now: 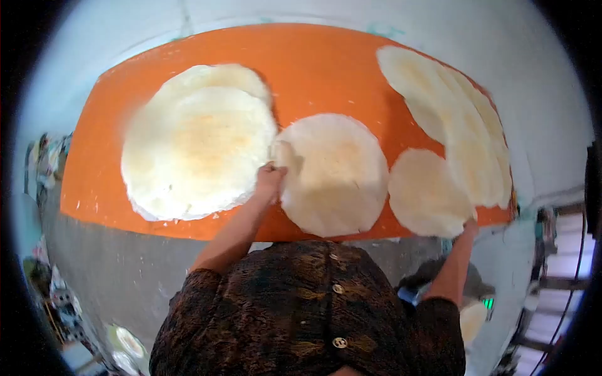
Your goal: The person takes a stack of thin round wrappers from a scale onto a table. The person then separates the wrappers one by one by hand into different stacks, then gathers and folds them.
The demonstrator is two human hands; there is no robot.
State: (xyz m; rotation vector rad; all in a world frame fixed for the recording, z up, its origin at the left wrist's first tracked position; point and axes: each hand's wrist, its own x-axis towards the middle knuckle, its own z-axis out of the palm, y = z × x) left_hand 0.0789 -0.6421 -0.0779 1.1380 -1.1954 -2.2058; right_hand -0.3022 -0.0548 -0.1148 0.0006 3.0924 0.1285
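Thin, round, pale sheets lie on an orange table point(313, 75). My left hand point(271, 178) is closed at the left edge of the middle round sheet point(338, 169), where a small flap seems folded over. Left of that hand is a large pile of round sheets point(194, 144). At the table's front right, my right hand point(469, 227) touches the lower right edge of a smaller round sheet point(423, 191); its fingers are mostly hidden. Beyond it, several overlapping sheets point(464, 125) spread along the table's right end.
Grey floor point(113, 263) shows in front of the table. Assorted items point(53, 160) stand beyond the left end. A round pale thing point(473, 319) is low at the right, near a small green light point(488, 303). A pale wall point(301, 11) runs behind the table.
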